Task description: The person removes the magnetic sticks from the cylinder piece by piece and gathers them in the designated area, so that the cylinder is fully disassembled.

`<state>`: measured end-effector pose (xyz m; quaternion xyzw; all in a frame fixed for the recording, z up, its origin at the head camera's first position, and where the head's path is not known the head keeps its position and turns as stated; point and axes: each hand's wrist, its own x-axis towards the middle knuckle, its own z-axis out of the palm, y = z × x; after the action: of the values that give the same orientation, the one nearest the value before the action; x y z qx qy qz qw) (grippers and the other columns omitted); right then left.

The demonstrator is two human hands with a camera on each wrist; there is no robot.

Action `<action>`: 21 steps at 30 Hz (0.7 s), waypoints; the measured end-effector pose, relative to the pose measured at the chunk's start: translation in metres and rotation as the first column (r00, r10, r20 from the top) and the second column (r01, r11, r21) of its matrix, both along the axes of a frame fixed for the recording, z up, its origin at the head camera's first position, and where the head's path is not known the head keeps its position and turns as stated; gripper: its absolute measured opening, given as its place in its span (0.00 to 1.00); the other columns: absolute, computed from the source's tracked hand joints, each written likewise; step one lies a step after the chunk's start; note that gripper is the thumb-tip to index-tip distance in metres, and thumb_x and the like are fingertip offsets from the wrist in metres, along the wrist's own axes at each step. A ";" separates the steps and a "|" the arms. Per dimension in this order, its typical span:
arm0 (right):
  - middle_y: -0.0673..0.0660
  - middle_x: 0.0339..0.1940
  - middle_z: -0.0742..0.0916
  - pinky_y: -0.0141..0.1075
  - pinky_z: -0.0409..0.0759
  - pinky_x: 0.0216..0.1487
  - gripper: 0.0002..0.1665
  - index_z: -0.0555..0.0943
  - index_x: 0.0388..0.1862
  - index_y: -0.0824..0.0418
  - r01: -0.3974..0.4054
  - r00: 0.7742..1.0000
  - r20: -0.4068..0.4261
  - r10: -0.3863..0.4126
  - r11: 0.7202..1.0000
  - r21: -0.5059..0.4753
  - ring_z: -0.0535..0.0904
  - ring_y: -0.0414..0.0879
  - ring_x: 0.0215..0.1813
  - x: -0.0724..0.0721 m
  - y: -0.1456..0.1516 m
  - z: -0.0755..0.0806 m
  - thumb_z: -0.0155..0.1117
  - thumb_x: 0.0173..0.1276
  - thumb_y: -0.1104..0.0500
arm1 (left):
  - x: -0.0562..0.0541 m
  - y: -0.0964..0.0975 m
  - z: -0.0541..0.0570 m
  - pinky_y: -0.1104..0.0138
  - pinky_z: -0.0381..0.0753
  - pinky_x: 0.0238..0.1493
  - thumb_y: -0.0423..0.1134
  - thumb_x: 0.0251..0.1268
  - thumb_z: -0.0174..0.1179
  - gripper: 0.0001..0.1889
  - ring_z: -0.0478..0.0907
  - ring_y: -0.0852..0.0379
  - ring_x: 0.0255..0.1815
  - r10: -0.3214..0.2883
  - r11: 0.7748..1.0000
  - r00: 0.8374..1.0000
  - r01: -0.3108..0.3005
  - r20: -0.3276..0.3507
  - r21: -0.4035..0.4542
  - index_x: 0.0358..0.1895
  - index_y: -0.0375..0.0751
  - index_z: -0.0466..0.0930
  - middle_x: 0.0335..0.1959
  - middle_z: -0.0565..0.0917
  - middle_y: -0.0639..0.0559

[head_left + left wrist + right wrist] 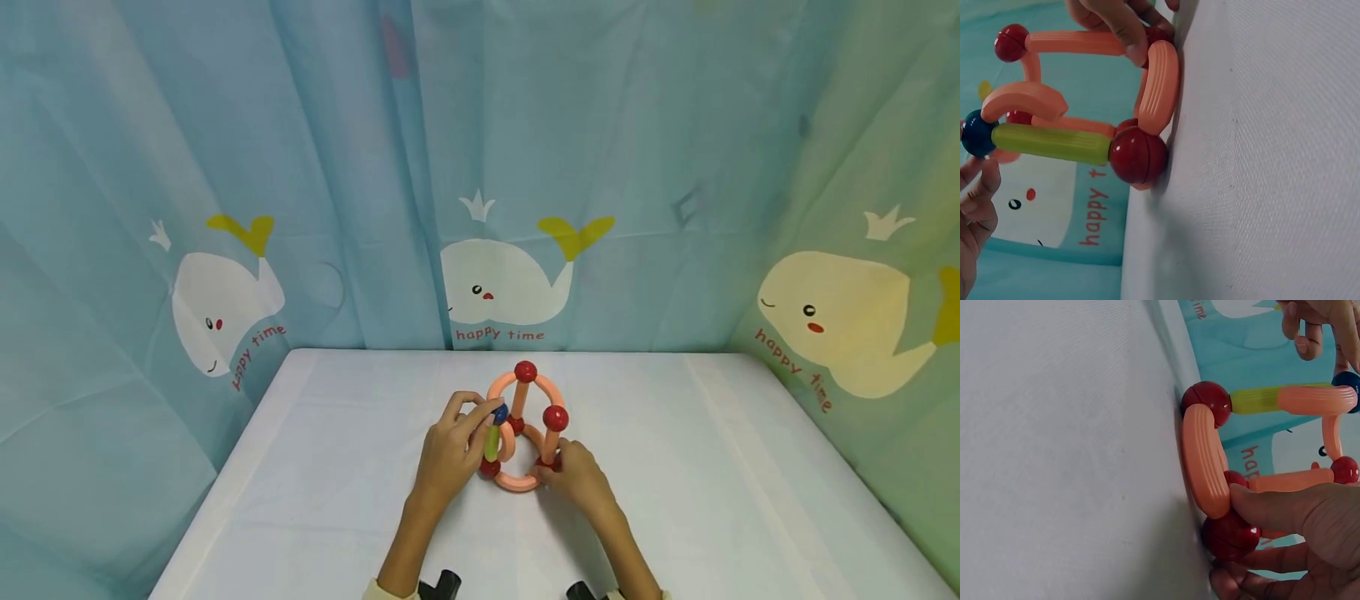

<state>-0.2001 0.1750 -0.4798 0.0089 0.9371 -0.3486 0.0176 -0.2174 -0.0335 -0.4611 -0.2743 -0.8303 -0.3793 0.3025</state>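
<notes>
A frame of orange rods and red balls, looking like a magnetic building toy, stands on the white table. Its base is a ring of curved orange rods (517, 483) joined by red balls (1138, 156). At the left side, a green rod (1054, 142) rises from a base ball to a blue ball (979, 133). My left hand (447, 450) pinches that blue ball. One curved orange rod (1025, 100) reaches from the blue ball, its other end apparently free. My right hand (581, 482) grips the front right base ball (1232, 536), beneath an upright orange rod (551, 446) topped by a red ball (556, 418).
The white table (337, 500) spreads around the toy. Behind it and along both sides hangs a blue curtain (360, 167) printed with whales. Black straps or devices (442, 585) show near both wrists at the bottom edge.
</notes>
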 end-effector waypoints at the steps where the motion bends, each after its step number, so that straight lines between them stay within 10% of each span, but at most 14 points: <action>1: 0.54 0.24 0.78 0.35 0.68 0.26 0.14 0.81 0.36 0.66 0.000 1.000 -0.010 0.000 1.000 -0.009 0.70 0.45 0.28 -0.001 0.000 -0.001 0.75 0.56 0.60 | 0.000 0.000 0.000 0.82 0.65 0.20 0.42 0.74 0.54 0.13 0.62 0.70 0.20 0.000 1.000 1.000 0.000 -0.005 -0.004 0.55 0.50 0.83 0.49 0.77 0.52; 21: 0.64 0.40 0.87 0.51 0.80 0.51 0.17 0.80 0.49 0.72 -0.042 0.997 -0.068 0.039 0.998 -0.052 0.80 0.52 0.41 -0.033 0.017 -0.005 0.64 0.58 0.71 | 0.007 0.009 0.004 0.82 0.68 0.24 0.45 0.70 0.58 0.16 0.72 0.61 0.21 -0.197 0.978 0.977 0.202 0.078 -0.052 0.58 0.48 0.78 0.56 0.78 0.57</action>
<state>-0.2327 0.1916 -0.4852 -0.0222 0.9275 -0.3731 -0.0066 -0.2104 -0.0249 -0.4568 -0.3512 -0.8198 -0.3926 0.2246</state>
